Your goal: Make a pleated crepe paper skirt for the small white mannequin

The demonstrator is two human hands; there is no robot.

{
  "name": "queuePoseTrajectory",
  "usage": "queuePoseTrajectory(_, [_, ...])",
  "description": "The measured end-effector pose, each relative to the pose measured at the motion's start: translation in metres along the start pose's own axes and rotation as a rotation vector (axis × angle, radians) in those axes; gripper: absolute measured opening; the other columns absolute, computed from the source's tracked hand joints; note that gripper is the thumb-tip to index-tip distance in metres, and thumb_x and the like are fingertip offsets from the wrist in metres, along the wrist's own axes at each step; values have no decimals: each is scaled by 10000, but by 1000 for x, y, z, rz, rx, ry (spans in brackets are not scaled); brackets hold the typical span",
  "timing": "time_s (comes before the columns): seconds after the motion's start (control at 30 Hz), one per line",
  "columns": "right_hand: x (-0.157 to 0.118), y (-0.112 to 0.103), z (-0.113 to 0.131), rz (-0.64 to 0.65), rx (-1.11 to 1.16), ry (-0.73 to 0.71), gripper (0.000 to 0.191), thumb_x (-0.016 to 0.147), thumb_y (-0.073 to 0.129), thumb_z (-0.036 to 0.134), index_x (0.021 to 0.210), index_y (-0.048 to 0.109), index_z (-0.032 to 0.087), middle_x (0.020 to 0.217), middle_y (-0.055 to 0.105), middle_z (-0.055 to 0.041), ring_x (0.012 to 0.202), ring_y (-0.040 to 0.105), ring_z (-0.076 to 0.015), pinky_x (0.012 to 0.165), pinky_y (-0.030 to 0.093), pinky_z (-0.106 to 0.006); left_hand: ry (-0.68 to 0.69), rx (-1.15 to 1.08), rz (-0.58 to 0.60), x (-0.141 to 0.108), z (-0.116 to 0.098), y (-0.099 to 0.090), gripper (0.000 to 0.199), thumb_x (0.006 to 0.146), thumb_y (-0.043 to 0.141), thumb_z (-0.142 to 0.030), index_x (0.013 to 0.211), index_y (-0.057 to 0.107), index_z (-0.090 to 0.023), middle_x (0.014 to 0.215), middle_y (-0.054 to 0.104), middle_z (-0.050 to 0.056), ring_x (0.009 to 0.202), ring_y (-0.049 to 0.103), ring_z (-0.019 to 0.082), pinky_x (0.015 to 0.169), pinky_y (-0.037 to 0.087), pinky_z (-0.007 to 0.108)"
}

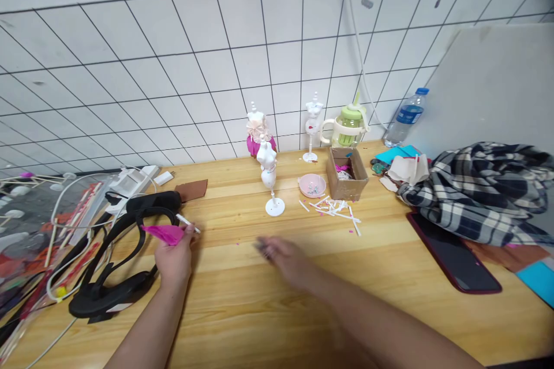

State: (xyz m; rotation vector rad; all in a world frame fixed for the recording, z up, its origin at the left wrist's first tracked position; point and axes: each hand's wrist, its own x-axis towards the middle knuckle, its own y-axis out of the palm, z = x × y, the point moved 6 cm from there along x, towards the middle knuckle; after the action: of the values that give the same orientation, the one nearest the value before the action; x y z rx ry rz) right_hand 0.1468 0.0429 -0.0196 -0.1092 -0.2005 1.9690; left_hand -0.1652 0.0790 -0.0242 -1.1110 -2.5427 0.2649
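Observation:
My left hand (173, 256) is closed on a piece of magenta paper (167, 234), and a short white strip (188, 223) sticks out beside its fingertips. My right hand (283, 256), smeared by motion, is over the middle of the wooden table with its fingers round a small dark object (263, 247) that is too blurred to name. Beyond my hands a white mannequin figure (268, 176) stands upright on a round base. Behind it is a second mannequin (257, 127) dressed in pale pink and magenta, and a third, white one (312, 127) stands farther right.
A pink dish (312, 185), white strips (335, 207) and a cardboard box (347, 181) lie right of centre. Behind are a green cup (350, 127) and a bottle (407, 118). Checked cloth (489, 190) and a phone (454, 256) lie right; black straps (116, 265) and cables lie left.

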Motion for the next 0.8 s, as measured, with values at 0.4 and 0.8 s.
queuePoseTrajectory(0.4, [18, 45, 4, 196, -785, -428, 458, 944, 402, 172, 1376, 530, 94, 1409, 544, -154, 1319, 497, -247, 1121, 382, -419, -32, -33, 46, 4, 8, -4, 228, 749, 701, -395, 868, 696, -201, 820, 740, 74, 732, 710, 236, 673, 603, 366])
queuePoseTrajectory(0.8, [-40, -98, -9, -100, -1120, -262, 456, 954, 362, 140, 1381, 522, 122, 1434, 530, -116, 1379, 428, -220, 1160, 346, -440, 165, 296, 572, -36, -20, 44, 74, 658, 665, -222, 590, 642, -241, 587, 627, 14, 607, 590, 207, 639, 504, 346])
